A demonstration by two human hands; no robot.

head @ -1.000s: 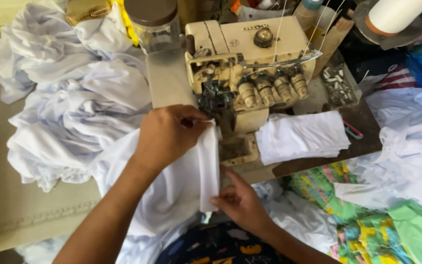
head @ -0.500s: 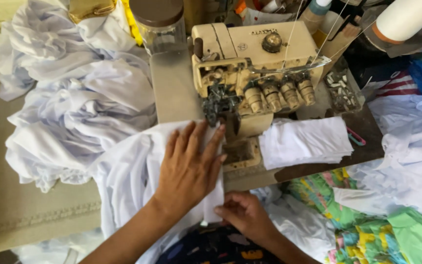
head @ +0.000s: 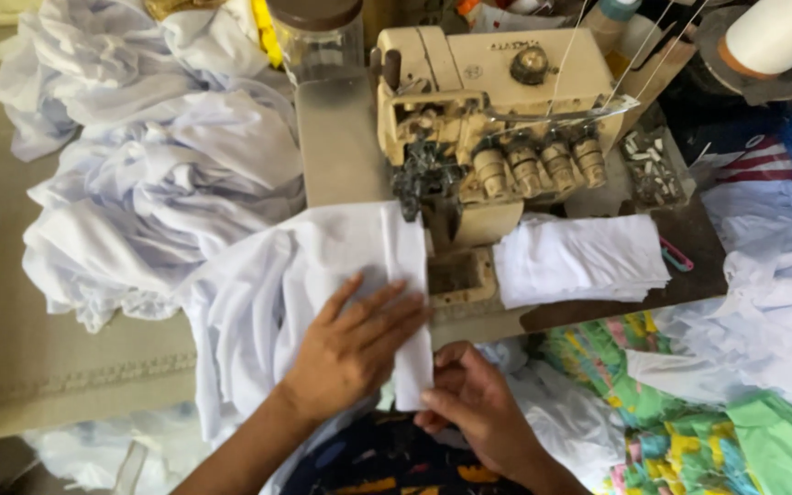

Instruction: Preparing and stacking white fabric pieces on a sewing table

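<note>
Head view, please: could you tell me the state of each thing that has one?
White fabric piece: folded edge laid flat beside the machine.
Left hand: open, pressing flat on it.
Right hand: pinching its lower edge.
Jar: lid on.
Folded white stack: lying untouched.

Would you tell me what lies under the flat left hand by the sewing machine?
The left hand presses flat on a folded white cloth, whose edge the right hand pinches. The table beneath the cloth is covered there.
</note>
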